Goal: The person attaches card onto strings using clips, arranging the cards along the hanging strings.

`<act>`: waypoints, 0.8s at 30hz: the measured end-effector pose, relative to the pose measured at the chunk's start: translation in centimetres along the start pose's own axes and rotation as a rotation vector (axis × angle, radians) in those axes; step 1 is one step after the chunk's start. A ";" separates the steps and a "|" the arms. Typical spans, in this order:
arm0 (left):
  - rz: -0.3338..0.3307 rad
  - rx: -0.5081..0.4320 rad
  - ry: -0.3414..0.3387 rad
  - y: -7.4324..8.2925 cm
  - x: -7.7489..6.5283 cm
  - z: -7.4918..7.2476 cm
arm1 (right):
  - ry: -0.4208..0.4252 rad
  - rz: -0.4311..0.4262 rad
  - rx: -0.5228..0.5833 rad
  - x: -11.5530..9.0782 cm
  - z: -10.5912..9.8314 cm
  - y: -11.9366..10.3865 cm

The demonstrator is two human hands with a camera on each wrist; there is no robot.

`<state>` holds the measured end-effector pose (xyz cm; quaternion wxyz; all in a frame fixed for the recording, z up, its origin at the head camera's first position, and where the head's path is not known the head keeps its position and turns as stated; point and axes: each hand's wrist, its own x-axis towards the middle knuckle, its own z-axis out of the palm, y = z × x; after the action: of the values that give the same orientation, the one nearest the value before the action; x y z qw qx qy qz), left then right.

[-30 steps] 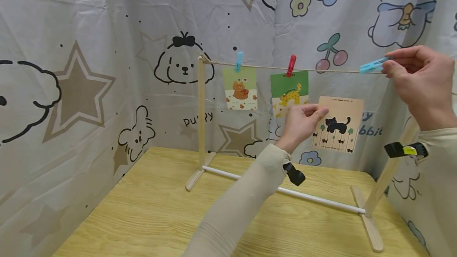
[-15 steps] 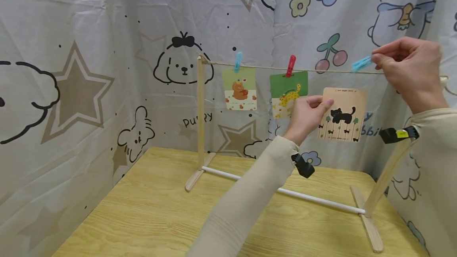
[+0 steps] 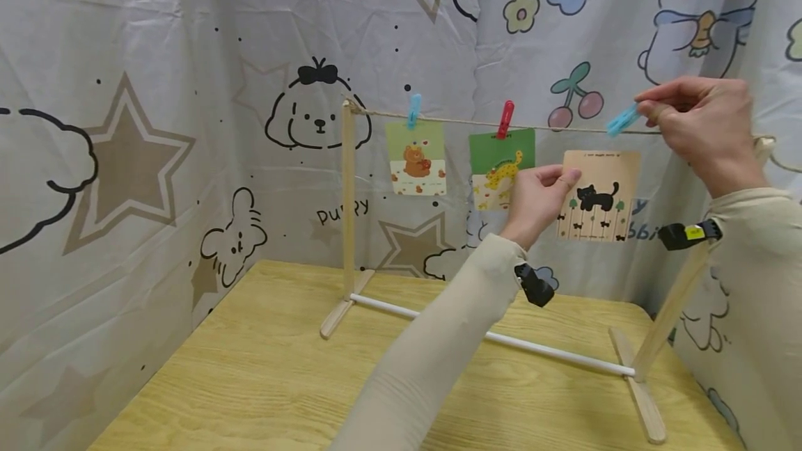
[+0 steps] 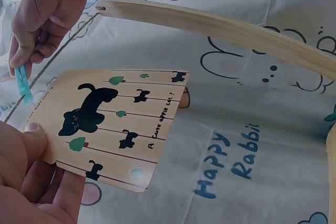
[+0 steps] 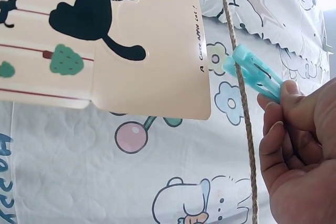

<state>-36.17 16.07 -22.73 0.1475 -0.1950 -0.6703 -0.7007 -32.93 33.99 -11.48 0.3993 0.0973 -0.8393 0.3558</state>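
In the head view, my left hand (image 3: 540,204) pinches a beige card (image 3: 598,193) with a black cat on it by its left edge. The card is upright, its top edge a little below the twine (image 3: 557,128). My right hand (image 3: 704,124) pinches the handle end of a light blue clothespin (image 3: 624,119) above the card. Seen from the right wrist, the tip of the clothespin (image 5: 257,72) overlaps the twine (image 5: 244,103), apart from the card (image 5: 157,56); whether its jaws straddle the twine I cannot tell.
A green bear card (image 3: 416,159) hangs from a blue clothespin (image 3: 415,111). Right of it, a red clothespin (image 3: 506,119) holds a leopard card (image 3: 495,148), partly behind my left hand. The wooden stand's left post (image 3: 349,200) and white crossbar (image 3: 557,352) stand on the table (image 3: 250,381).
My right hand has moved left along the twine, and the clothespin in it tilts more steeply. My left hand has raised the cat card closer to the twine.
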 end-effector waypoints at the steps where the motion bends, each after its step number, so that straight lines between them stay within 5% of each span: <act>1: 0.004 0.004 0.002 0.0 0.1 0.0 | -0.007 -0.002 0.006 0.0 0.0 0.0; 6: 0.010 0.017 0.008 -0.1 0.3 0.1 | -0.048 -0.008 0.020 0.0 -0.2 0.1; 24: 0.024 -0.031 -0.010 0.3 0.3 0.1 | -0.157 0.017 -0.200 0.3 -0.8 -0.5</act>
<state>-36.27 16.16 -22.29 0.1494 -0.2088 -0.6577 -0.7082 -32.41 34.26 -10.66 0.3371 0.0775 -0.9001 0.2648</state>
